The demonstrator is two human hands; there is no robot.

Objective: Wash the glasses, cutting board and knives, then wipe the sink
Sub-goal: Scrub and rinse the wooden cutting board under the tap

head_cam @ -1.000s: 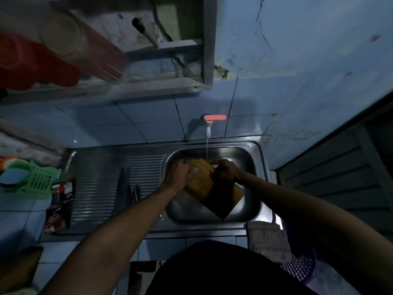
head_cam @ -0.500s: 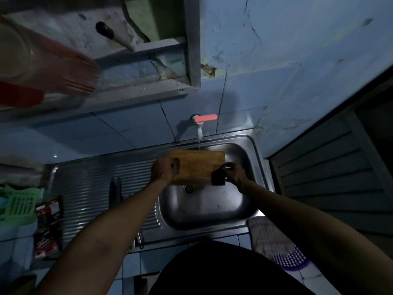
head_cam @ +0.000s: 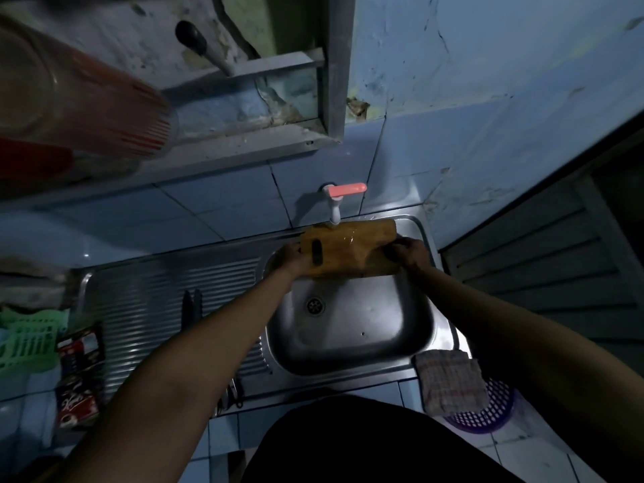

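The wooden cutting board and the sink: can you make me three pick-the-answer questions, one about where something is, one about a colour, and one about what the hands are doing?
1. Where is the brown wooden cutting board?
A. flat on the ribbed draining board
B. held up under the white tap, over the steel sink
C. on the wall shelf

2. What colour is the tap's lever handle?
A. green
B. black
C. pinkish red

3. How is the board held?
A. left hand only
B. both hands, one at each end
C. no hand touches it

Answers: 1 B, the board sits right below the tap spout and above the sink basin. 2 C, the lever shows pinkish red against the blue tiles. 3 B, the left hand grips the end with the slot and the right hand grips the other.
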